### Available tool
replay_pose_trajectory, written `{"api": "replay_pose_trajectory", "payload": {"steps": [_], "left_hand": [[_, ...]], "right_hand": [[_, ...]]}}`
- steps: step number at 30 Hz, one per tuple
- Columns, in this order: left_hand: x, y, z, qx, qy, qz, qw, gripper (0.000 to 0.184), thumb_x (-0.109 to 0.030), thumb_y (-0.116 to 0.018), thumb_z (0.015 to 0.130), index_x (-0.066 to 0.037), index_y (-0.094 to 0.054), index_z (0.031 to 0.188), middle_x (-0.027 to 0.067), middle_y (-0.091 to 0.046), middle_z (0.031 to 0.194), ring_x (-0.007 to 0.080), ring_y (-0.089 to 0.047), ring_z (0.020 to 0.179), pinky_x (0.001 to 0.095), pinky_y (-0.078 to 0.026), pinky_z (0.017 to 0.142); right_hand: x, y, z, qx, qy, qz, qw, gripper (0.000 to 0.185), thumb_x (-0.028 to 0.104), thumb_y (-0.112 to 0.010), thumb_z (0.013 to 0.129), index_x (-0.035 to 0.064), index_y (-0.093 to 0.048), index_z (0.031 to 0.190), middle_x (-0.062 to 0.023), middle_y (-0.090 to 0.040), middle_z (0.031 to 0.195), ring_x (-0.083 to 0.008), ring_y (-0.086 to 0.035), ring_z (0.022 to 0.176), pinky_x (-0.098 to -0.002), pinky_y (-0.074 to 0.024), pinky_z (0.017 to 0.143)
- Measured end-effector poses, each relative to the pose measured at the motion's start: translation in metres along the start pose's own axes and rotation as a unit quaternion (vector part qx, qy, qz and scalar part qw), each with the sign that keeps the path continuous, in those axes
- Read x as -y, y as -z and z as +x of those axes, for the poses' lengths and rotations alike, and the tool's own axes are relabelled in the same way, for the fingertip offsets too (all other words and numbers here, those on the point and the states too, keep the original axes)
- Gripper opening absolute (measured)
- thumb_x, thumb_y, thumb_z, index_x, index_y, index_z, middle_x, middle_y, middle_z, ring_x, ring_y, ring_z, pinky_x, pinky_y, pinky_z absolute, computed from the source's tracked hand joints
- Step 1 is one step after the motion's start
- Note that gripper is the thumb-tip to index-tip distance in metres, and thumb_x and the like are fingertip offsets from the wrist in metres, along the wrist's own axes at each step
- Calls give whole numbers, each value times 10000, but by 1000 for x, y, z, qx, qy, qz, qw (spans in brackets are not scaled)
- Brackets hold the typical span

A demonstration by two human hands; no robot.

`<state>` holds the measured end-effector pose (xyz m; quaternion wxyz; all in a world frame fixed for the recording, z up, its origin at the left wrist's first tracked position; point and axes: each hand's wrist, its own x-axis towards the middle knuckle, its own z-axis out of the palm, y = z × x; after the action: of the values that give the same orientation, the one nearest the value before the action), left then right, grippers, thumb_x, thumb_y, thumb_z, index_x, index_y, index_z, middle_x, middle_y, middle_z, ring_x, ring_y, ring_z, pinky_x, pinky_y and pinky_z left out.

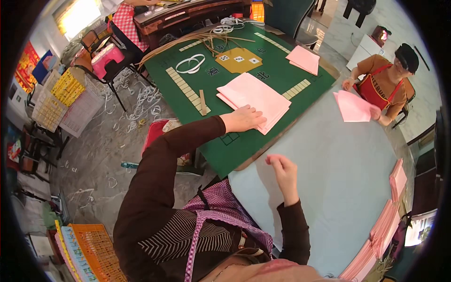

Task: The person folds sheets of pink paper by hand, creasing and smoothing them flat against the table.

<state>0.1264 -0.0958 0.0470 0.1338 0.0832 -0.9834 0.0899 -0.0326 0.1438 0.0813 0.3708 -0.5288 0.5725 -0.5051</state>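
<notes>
My left hand [243,118] lies flat, fingers spread, on the lower edge of a stack of folded pink sheets [253,96] on the green table mat [225,157]. Above the light blue table surface [329,164], my right hand [283,175] is raised with its fingers curled; whether it holds anything small cannot be made out. Another folded pink piece [304,59] sits at the mat's far right corner. Across the blue surface, a co-worker in a red apron holds a pink sheet [353,106].
Long stacks of pink sheets [380,228] line the right edge of the blue surface. A white strap loop [190,64] and brown strips [203,102] lie on the mat. Chairs, a pink stool [107,60] and woven baskets [87,244] stand at left, with white straps scattered over the floor.
</notes>
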Motion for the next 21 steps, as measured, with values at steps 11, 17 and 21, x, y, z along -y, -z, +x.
{"api": "replay_pose_trajectory", "payload": {"steps": [11, 17, 21], "left_hand": [[78, -1, -37, -9, 154, -62, 986, 530, -501, -587, 856, -109, -556, 1211, 146, -532, 1287, 368, -508, 1186, 530, -381, 956], [111, 20, -52, 203, 275, -144, 929, 433, -509, -536, 879, -111, -621, 1027, 95, -572, 1128, 340, -522, 1101, 492, -381, 936], [120, 17, -60, 181, 305, -134, 925, 403, -485, -542, 878, -109, -625, 993, 97, -569, 1112, 325, -521, 1077, 475, -383, 896]], "right_hand": [[-61, -41, 124, -128, 205, -400, 884, 346, 238, -698, 807, 90, -628, 1112, -82, -584, 1239, -275, -505, 1177, -473, -347, 979], [-62, -35, 125, -29, 131, -452, 882, 369, 288, -703, 813, 123, -646, 1138, -60, -598, 1270, -280, -487, 1233, -454, -343, 997], [-53, -35, 127, -54, 176, -470, 863, 247, 241, -682, 817, 108, -633, 1020, -23, -621, 1061, -251, -557, 1079, -432, -390, 897]]}}
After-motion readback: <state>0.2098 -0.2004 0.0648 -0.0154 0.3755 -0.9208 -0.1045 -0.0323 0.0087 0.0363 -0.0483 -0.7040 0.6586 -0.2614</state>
